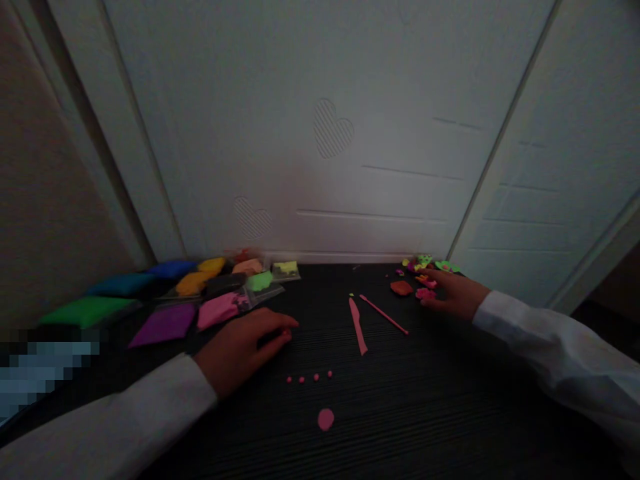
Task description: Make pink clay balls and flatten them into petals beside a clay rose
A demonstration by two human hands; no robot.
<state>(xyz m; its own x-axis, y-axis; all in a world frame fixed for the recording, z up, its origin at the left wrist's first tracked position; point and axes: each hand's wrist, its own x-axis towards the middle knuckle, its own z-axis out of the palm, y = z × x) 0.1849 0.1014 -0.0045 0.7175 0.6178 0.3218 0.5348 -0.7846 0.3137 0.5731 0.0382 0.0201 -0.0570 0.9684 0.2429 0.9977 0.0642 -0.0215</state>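
Observation:
My left hand (243,348) is left of centre, just above the dark table, thumb and forefinger closed on a small red bit of clay (287,332), mostly hidden by the fingertips. In front of it lies a row of several tiny pink clay balls (316,377), with a flat pink clay disc (325,419) nearer to me. My right hand (453,293) reaches to the far right, fingers apart around a pink clay piece (425,293); whether it touches the piece I cannot tell. Beside it lies a flat orange-red clay piece (401,288).
A pink clay knife (357,327) and a thin pink modelling stick (384,315) lie mid-table. Bags of coloured clay, among them a purple bag (165,325) and a green bag (90,311), line the left. Green clay shapes (447,267) sit before the white panel (320,180).

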